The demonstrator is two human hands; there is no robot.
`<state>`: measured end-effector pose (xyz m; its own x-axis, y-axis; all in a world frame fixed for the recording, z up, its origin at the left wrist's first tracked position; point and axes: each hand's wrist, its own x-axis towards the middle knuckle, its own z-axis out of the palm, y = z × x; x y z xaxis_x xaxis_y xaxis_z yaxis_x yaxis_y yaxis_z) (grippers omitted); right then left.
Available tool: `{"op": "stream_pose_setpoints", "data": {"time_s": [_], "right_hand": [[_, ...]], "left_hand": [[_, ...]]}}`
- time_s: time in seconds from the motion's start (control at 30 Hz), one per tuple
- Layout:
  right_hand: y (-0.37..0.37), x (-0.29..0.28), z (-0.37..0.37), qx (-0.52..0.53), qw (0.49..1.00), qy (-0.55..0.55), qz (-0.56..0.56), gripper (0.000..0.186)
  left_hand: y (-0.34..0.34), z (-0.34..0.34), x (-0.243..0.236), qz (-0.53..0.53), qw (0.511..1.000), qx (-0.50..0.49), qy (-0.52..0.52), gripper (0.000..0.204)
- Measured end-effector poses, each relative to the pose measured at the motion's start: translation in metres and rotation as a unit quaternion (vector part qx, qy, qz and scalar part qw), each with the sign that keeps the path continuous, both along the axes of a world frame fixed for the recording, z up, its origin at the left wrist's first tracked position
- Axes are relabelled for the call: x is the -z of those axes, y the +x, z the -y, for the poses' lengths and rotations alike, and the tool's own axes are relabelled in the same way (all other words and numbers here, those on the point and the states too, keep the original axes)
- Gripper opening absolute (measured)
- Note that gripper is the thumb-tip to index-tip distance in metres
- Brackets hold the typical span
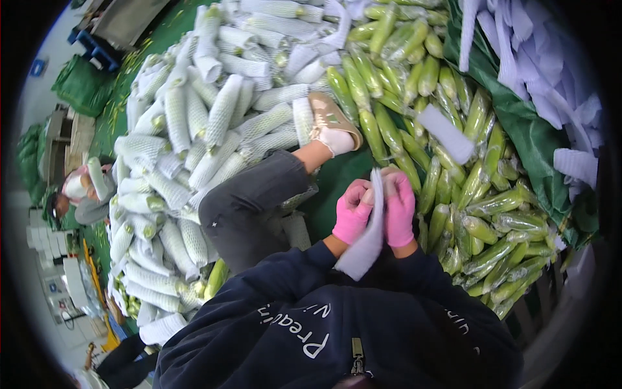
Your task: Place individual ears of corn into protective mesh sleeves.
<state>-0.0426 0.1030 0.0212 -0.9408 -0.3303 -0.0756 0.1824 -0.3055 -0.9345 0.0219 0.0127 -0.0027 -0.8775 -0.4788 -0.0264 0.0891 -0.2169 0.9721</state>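
Observation:
In front of my chest, both hands pinch the top end of a flat white foam net sleeve (363,251). My left hand (352,211), in a pink glove with bare fingertips, is closed at the sleeve's left side. On its right side, my right hand (397,209), gloved the same way, has its fingers bent at the upper edge. The lower end of the sleeve hangs loose toward my lap. Just beyond and right of my hands lie long green vegetables (389,129) in clear film. Another white foam sleeve (446,133) rests on top of them.
Vegetables in white foam sleeves (223,110) are heaped ahead and left. My bent leg (253,204) and shoe (334,120) lie between the heaps. A green sack (528,133) with loose foam sleeves (538,65) stands far right. Another person (91,194) sits at the left.

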Motion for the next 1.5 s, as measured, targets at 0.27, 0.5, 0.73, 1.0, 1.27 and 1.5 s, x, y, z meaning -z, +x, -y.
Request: {"op": "stream_pose_setpoints", "data": {"time_s": [0.27, 0.5, 0.73, 1.0, 1.27, 1.5], "right_hand": [[-0.039, 0.073, -0.017, 0.044, 0.98, 0.183, -0.059, 0.022], [-0.078, 0.074, -0.021, 0.072, 0.955, -0.159, 0.238, 0.022], [-0.144, 0.071, 0.024, -0.166, 0.881, -0.152, 0.416, 0.029], [-0.214, 0.128, 0.089, -0.248, 0.64, 0.719, -0.106, 0.024], [-0.16, 0.089, -0.013, -0.2, 0.895, 0.389, -0.087, 0.061], [-0.006, -0.019, -0.023, -0.249, 0.936, 0.006, 0.249, 0.042]], "left_hand": [[-0.068, -0.007, 0.026, 0.076, 0.994, -0.019, 0.081, 0.03], [-0.087, 0.006, 0.033, 0.138, 0.984, -0.011, 0.116, 0.023], [-0.145, 0.104, 0.063, 0.128, 0.898, -0.22, 0.36, 0.022], [-0.139, 0.064, 0.142, 0.244, 0.934, -0.184, 0.188, 0.04], [-0.078, 0.048, 0.097, 0.252, 0.951, 0.054, 0.168, 0.031], [-0.03, 0.066, 0.048, 0.081, 0.901, 0.163, 0.393, 0.047]]}}
